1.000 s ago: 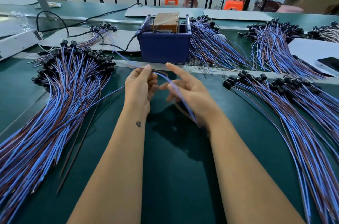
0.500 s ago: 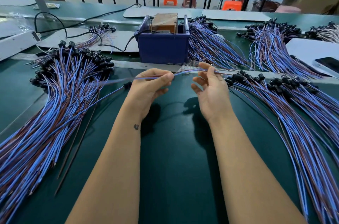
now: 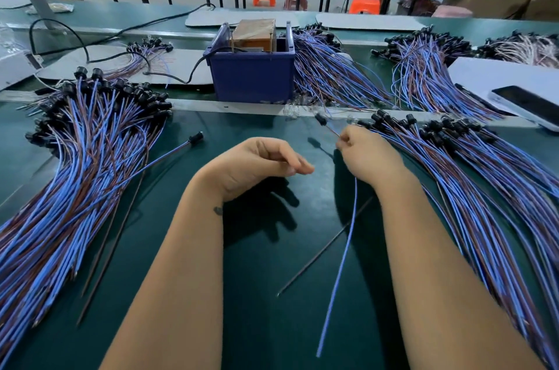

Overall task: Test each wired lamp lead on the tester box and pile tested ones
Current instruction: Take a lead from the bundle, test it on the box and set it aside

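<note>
In the head view, the right grip (image 3: 364, 154) pinches a lamp lead (image 3: 340, 260) just behind its black socket, which points up and away toward the tester box (image 3: 252, 79); its blue and brown tails trail back under the wrist onto the green desk (image 3: 257, 294). The left grip (image 3: 257, 165) hovers beside it, fingers loosely curled and holding nothing. Well to its left lies the large pile (image 3: 81, 176), one lead at its edge, seemingly those already tested. Just right of the right grip spreads another pile (image 3: 484, 188), probably untested, so much work looks left.
</note>
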Available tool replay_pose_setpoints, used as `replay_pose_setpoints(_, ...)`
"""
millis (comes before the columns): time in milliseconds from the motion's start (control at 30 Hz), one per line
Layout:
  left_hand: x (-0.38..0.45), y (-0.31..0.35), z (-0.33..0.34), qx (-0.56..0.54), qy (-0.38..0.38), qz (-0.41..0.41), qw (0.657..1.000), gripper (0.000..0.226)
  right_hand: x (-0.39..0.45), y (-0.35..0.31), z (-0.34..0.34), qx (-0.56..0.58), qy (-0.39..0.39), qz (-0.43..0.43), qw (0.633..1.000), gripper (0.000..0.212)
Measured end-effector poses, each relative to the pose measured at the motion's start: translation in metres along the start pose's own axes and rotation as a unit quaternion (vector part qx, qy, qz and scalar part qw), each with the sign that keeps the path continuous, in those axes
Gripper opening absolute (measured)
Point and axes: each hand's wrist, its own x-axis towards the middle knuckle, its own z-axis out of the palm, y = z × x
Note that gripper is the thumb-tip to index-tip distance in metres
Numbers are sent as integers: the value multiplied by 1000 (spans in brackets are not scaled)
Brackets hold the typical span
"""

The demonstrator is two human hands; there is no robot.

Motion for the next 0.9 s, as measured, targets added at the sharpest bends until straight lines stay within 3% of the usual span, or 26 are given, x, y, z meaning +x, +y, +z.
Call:
replay_pose_setpoints(100, 2, -2, 2, -25, 22, 4, 999, 26, -7, 14, -24, -126, 9, 63, 990, 13)
replay_pose_setpoints(233, 5, -4, 6, -14, 48, 5, 999, 47, -15, 12, -41, -177, 7, 137, 975, 7)
replay_pose_setpoints(300, 5, -4, 6, -11, 72, 0, 997, 49, -16, 3, -38, -200, 36, 120, 972, 24)
replay_pose_setpoints(367, 6, -4, 5, -10, 106, -5, 994, 48, -17, -12, -28, -175, 63, 80, 979, 35)
replay_pose_setpoints(467, 6, -5, 2, -35, 137, -11, 990, 49, -18, -33, -7, -70, 39, 63, 995, 33)
replay_pose_setpoints(667, 6, -6, 0, -41, 155, -20, 987, 41, -20, -24, 6, -82, 45, 196, 976, 48)
replay_pose_setpoints(900, 8, -6, 1, -47, 189, -36, 980, 38, -18, 26, -18, -71, 45, 247, 965, 43)
